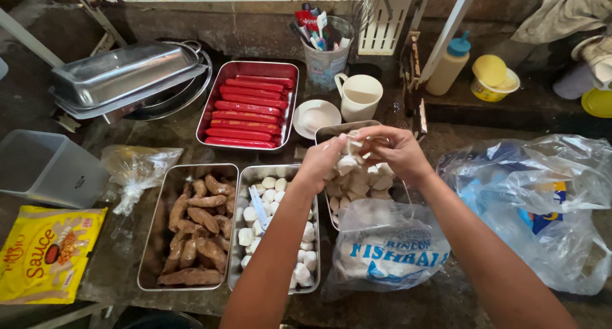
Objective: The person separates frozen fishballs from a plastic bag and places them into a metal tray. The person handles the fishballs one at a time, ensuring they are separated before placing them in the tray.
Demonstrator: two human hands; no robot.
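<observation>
You are holding both hands together over the rectangular steel tray of pale white fish-ball pieces (pixel 357 179) — your left hand (pixel 322 163) and your right hand (pixel 392 149) are each pinching closed on a small white clump (pixel 347 152) between the fingertips, just above the heap. The piece is looking soft and damp, probably light and a little slippery, so it is likely to squash or tear if you squeeze hard; taking it by its thicker middle with the fingertip pads, rather than by a thin edge, seems the safer hold. Right below your wrists a clear printed plastic bag of white fish balls (pixel 389 249) is lying open-mouthed against the tray (its film looks thin and floppy, so it will not stand by itself). To the left a second steel tray of round white balls (pixel 277 227) is sitting beside a steel tray of brown fried rolls (pixel 191 230), and behind them a steel tray of red sausages (pixel 248 106) is lying flat. A white plastic mug (pixel 358 96) and a small white saucer (pixel 315 117) are standing just beyond your hands — near, not touching. A yellow sauce pouch (pixel 44 252) is lying at the far left, well apart.
</observation>
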